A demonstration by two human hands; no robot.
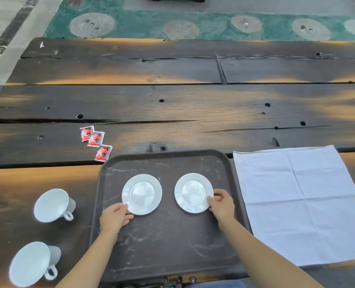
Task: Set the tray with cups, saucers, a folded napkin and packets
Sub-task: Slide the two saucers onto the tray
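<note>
A dark scuffed tray (166,246) lies on the wooden table in front of me. Two white saucers rest flat on it side by side. My left hand (115,217) grips the near-left rim of the left saucer (142,194). My right hand (221,203) holds the right rim of the right saucer (193,193). Two white cups stand on the table left of the tray, one farther (53,205) and one nearer (32,263). Three red packets (95,142) lie beyond the tray's far-left corner. A white napkin (301,204) lies unfolded to the right of the tray.
The table (172,104) is of dark rough planks with cracks and holes, stretching far ahead. Beyond its far edge is a green floor with round patterned discs (92,24). A metal clasp (178,279) shows at the near table edge.
</note>
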